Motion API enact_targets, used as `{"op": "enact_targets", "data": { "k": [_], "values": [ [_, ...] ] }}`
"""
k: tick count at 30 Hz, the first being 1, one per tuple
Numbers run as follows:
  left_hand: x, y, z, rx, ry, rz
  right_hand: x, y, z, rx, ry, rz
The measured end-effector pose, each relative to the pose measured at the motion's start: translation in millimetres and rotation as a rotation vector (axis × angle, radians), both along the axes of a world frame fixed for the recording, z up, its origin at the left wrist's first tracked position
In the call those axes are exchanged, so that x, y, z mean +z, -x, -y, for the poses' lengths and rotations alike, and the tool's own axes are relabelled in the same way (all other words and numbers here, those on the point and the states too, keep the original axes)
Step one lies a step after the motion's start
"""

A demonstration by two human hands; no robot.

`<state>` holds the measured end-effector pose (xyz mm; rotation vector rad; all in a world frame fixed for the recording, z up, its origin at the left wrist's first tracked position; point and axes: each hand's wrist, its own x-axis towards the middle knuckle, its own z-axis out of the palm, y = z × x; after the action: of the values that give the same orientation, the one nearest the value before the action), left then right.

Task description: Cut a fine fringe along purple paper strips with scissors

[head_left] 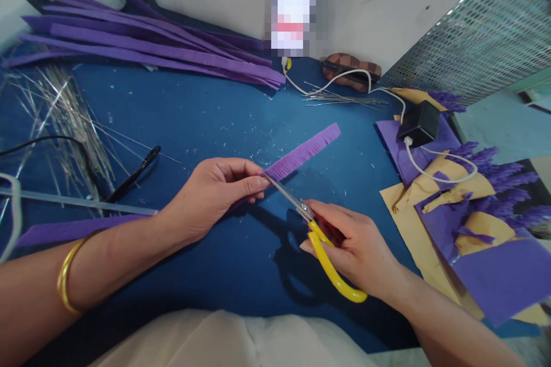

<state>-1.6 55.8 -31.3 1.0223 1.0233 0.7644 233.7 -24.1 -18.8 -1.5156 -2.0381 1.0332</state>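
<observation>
the left grip (226, 186) is pinched on a purple strip (303, 152). the strip sticks out from the left grip, up and to the right, with lots of small cuts along one long edge. the right grip (350, 241) is wrapped around yellow scissors (322, 258). the blades (287, 193) reach from the right grip to the strip, just beside the left grip. both grips are over a blue surface (206, 120). farther away than the left grip lies a pile of long purple strips (150, 49). to the left of the left grip there are lots of thin wires (64, 109). to the right of the right grip are purple flowers (514, 186) in tan paper (443, 175), near a black box (419, 123).
</observation>
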Motion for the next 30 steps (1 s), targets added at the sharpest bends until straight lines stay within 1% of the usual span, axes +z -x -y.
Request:
{"op": "enact_targets", "data": {
  "k": [8,12,17,21,25,30],
  "values": [
    [2.5,0.2,-0.5,-0.01,0.043,0.047,4.0,-0.1,-3.2,-0.027,0.084,-0.024],
    [2.1,0.9,-2.0,-0.015,0.056,0.011,7.2,1.7,-5.8,-0.032,0.105,-0.039],
    [2.1,1.5,-3.0,-0.014,0.054,-0.036,7.3,2.6,-6.6,-0.068,0.109,-0.029],
    [2.2,1.1,-2.9,0.006,0.034,-0.028,6.9,2.7,-4.6,-0.102,0.135,-0.039],
    [3.1,0.5,-2.3,0.035,0.026,-0.004,6.4,2.7,-2.4,-0.081,0.075,0.01],
    [4.1,-0.5,-2.1,0.043,0.016,-0.037,4.0,2.2,-1.7,-0.063,0.037,0.041]
  ]
}}
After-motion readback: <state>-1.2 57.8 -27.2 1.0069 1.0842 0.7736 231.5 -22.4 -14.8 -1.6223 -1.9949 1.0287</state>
